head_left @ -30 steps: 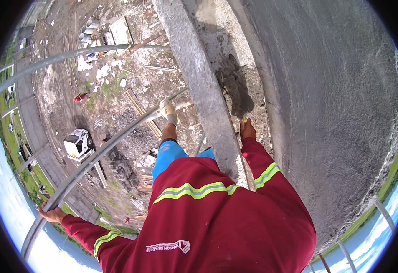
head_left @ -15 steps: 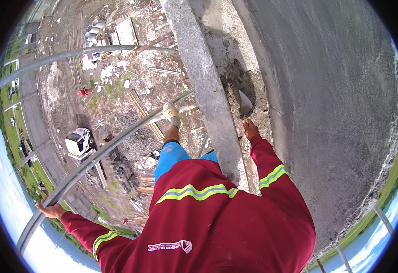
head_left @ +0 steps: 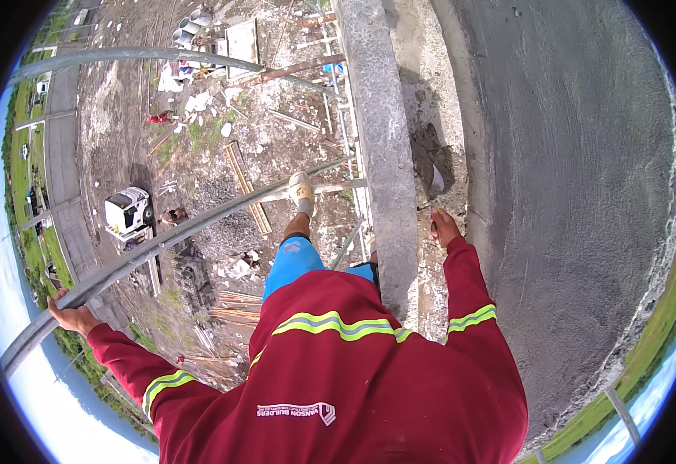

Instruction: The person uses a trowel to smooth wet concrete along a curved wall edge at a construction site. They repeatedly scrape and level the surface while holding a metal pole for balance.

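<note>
My left hand (head_left: 73, 315) is wrapped round a grey metal scaffold pipe (head_left: 199, 226) that slants across the left side. At the centre right, my right hand (head_left: 444, 226) is closed on the handle of a trowel (head_left: 437, 181); its blade catches the light. The trowel sits in a narrow concrete channel (head_left: 430, 100), next to a dark patch of wet mortar (head_left: 424, 143). Between my body and the channel runs a long grey concrete ledge (head_left: 384, 139). My fingers hide most of the trowel's handle.
A broad grey plastered surface (head_left: 570, 193) fills the right side. One foot (head_left: 301, 189) rests on scaffold pipes high above the ground. Down there are a white vehicle (head_left: 127, 213), planks (head_left: 246, 185), concrete pipes (head_left: 191, 27) and a person in red (head_left: 158, 118). Another pipe (head_left: 160, 54) crosses the upper left.
My right hand and the trowel have moved slightly toward me along the channel. My left hand keeps its hold on the pipe. The whole view has shifted a little.
</note>
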Available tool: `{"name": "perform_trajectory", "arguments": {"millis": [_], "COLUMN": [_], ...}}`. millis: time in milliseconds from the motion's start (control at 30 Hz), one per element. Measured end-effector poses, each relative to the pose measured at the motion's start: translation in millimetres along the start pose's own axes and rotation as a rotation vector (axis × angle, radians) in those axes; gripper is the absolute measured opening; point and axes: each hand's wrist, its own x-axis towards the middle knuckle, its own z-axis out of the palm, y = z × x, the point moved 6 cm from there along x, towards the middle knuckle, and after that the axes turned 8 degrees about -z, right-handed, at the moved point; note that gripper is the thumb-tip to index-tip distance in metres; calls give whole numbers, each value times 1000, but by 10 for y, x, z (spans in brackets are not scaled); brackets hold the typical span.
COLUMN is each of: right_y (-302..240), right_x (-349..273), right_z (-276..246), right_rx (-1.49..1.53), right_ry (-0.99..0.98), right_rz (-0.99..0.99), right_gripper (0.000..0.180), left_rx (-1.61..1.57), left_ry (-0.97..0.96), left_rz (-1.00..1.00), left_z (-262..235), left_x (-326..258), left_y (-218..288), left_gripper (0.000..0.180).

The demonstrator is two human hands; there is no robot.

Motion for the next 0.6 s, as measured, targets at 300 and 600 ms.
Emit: {"name": "perform_trajectory", "arguments": {"millis": [300,600], "right_y": [-1281,-2510], "right_x": [-663,-1070], "right_z": [121,918], "right_rx": [-53,-74], "right_ry": [52,-33], "right_rz": [-196,-387], "right_gripper": [41,35], "left_rx": [-40,-58], "left_ry": [44,52], "left_rz": [-22,28], "left_z": [20,0], "left_x": [-26,-6], "left_y": [-5,4], "left_gripper": [27,26]}}
